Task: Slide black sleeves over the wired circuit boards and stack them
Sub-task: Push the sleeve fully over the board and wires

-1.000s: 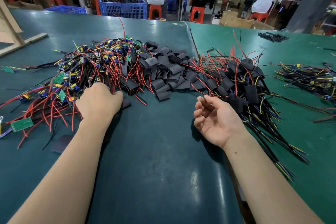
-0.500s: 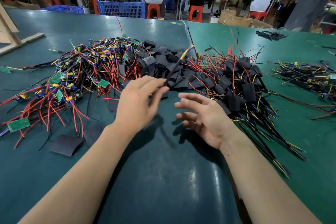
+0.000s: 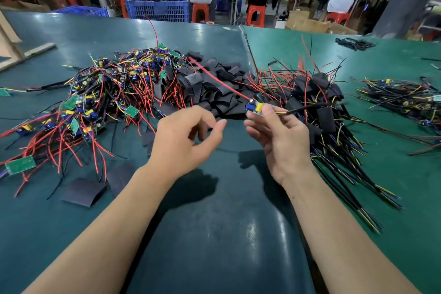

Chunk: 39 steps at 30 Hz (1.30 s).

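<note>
My right hand (image 3: 281, 136) pinches a small wired circuit board (image 3: 254, 107) above the table; its red wire runs up to the left and its black cable trails right. My left hand (image 3: 186, 141) hovers just left of it, fingers loosely curled, holding nothing. Behind the hands lies a heap of black sleeves (image 3: 214, 88). Bare wired boards (image 3: 100, 102) with red wires are piled at the left. Sleeved boards (image 3: 322, 112) with black and yellow cables are stacked at the right.
Loose flat sleeves (image 3: 83, 192) lie near my left forearm on the green table (image 3: 214, 234). Another bundle of wired boards (image 3: 401, 98) sits far right. A wooden frame (image 3: 14, 50) stands at the left edge. Seated people and blue crates (image 3: 156, 6) are beyond the table.
My left hand pulled a wired board out of the left pile and carried it toward the middle. My right hand rose and now pinches that board; the left hand has let go.
</note>
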{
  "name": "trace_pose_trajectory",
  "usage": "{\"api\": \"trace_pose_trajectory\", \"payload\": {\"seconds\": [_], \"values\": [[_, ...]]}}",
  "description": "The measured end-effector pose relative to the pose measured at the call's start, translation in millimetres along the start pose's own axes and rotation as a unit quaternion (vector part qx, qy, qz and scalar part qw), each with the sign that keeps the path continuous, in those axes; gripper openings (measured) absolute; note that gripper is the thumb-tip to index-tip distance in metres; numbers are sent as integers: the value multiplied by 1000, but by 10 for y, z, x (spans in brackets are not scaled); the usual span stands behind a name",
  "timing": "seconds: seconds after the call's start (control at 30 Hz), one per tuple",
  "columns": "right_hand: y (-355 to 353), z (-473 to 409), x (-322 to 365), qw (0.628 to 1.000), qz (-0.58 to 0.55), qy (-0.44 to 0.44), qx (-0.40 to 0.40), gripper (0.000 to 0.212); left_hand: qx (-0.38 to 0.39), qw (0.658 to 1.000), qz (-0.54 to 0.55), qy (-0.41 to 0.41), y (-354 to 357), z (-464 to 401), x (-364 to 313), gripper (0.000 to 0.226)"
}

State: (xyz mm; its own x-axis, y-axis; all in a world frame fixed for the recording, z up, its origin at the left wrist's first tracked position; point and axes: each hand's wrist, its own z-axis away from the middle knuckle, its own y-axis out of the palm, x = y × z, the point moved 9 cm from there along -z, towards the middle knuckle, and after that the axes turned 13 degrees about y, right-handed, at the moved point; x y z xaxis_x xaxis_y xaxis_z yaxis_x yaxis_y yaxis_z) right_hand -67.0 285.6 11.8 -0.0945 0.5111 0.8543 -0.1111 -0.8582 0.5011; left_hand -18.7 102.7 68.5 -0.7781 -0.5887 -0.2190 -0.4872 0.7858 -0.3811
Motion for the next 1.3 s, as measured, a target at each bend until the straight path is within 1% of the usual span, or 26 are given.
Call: {"api": "trace_pose_trajectory", "payload": {"seconds": [0.07,0.1,0.13,0.23,0.3,0.37,0.43,0.5,0.6,0.67,0.7,0.77,0.87,0.93,1.03,1.13,1.3], "values": [[-19,12,50,1000,-9,-8,-5,9,71,997,-12,17,160,26,-15,27],[-29,21,76,1000,-9,-16,-8,10,118,992,-35,21,263,60,18,22],[-37,31,103,1000,-7,-26,-12,11,161,985,-62,6,353,102,101,20],[-46,59,151,999,-5,-42,-15,9,266,953,-112,-89,479,263,435,47],[-50,64,155,999,-10,-41,-14,11,321,930,-130,-120,536,366,532,47],[-42,65,147,999,-14,-34,-11,12,347,921,-136,-116,561,398,534,41],[-32,53,116,1000,-21,-17,-9,9,328,931,-128,-102,512,338,485,36],[-30,34,78,1000,-30,4,-4,11,308,941,-109,-91,472,289,448,35],[-46,10,50,999,-41,26,6,12,301,944,-80,-104,470,302,447,30],[-50,4,59,998,-48,25,10,16,296,946,-59,-120,476,313,456,26],[-42,7,68,999,-48,21,13,15,289,947,-47,-128,470,309,459,25],[-24,13,96,999,-33,3,22,4,271,952,-21,-143,452,298,465,28],[-68,14,153,1000,12,-29,-3,21,254,953,-4,-163,430,299,473,36],[-129,5,195,999,18,-35,-21,23,240,956,-1,-170,414,296,478,37],[-176,-2,259,999,-13,-34,-17,19,170,966,34,-190,320,253,481,37],[-148,21,296,999,-16,-36,4,23,94,969,86,-210,214,216,483,40],[-133,31,311,999,-13,-31,13,28,28,973,116,-200,122,187,485,43]]}}
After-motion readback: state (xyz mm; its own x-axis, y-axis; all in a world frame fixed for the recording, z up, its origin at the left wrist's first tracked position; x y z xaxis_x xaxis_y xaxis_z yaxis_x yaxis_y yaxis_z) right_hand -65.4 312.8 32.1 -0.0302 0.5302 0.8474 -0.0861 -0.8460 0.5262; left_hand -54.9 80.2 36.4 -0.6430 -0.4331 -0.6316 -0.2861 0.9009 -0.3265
